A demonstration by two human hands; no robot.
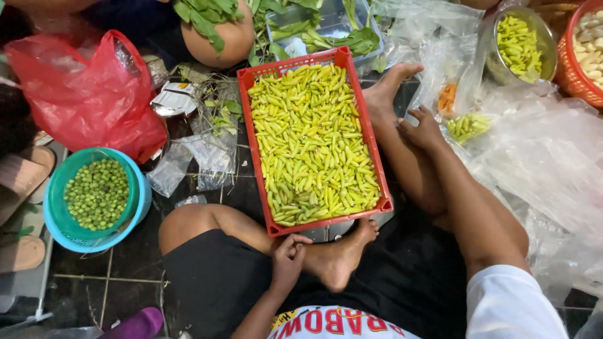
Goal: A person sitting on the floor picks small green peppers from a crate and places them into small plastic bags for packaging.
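The floor is dark tile with pale grout lines, showing bare at the lower left of the frame; the person sits on it cross-legged, bare feet near the middle.

At the centre lies a red plastic crate, filled with small yellow-green chillies. At the upper left sits a crumpled red plastic bag. Below it, at the left edge, a teal basin holds a green bowl of small round green fruits. Between bag and crate lie crumpled clear plastic bags and a small white carton with printing. At the top centre a blue-grey tray carries leafy greens. The right side of the frame is covered by clear plastic sheets and bags; one small clear bag there holds a few green chillies. At the upper right a steel pot holds more chillies, beside a red basket of pale cloves.

The left hand rests at the crate's near edge by the foot, fingers curled together; whether they pinch anything cannot be told. The right hand lies right of the crate, just beside the small bag of chillies, fingers loosely bent and holding nothing visible.
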